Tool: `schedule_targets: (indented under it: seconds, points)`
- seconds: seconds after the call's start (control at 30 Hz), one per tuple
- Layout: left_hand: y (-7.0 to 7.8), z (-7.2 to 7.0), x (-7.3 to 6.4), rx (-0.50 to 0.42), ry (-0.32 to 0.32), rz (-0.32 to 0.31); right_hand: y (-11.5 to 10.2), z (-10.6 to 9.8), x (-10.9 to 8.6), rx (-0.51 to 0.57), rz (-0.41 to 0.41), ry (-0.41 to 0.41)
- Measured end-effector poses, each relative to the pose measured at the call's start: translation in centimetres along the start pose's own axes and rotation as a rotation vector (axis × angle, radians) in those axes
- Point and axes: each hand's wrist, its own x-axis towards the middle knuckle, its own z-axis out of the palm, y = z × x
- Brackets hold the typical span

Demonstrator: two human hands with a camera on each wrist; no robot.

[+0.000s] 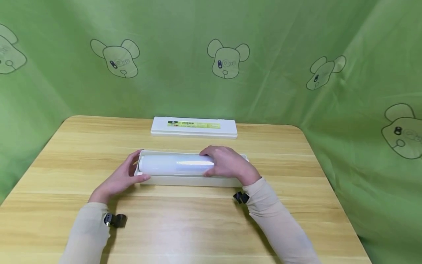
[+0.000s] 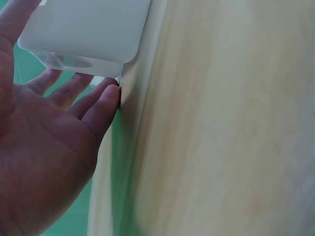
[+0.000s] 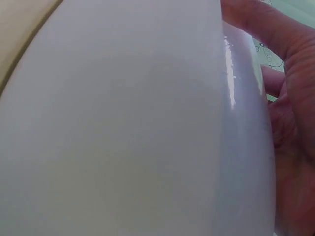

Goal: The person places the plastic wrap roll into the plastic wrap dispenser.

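Note:
A long white open box [image 1: 184,180] rests on the table with a shiny roll of plastic film [image 1: 165,164] lying lengthwise in it. My left hand [image 1: 122,178] holds the box by its left end, thumb along the front and fingers round the end. In the left wrist view, the fingertips touch the end wall of the white box [image 2: 88,29]. My right hand [image 1: 227,163] grips the roll over its right part, thumb in front and fingers behind. The right wrist view shows the film roll [image 3: 246,123] beside the box's white wall [image 3: 123,123]. The roll's right end is hidden under the hand.
Behind the box, a white lid [image 1: 194,132] with a yellow-green label lies near the table's back edge. The wooden table [image 1: 171,227] has rounded back corners. A green cloth [image 1: 178,88] with printed bear heads hangs behind and along both sides.

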Motion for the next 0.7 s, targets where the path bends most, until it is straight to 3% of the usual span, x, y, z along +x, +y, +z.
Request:
schedule_targets:
  seconds: [0.7]
  points:
    - [-0.1,0.0,0.0,-0.005,0.0,0.015,0.3,1.2,-0.4,0.013,0.021,0.02]
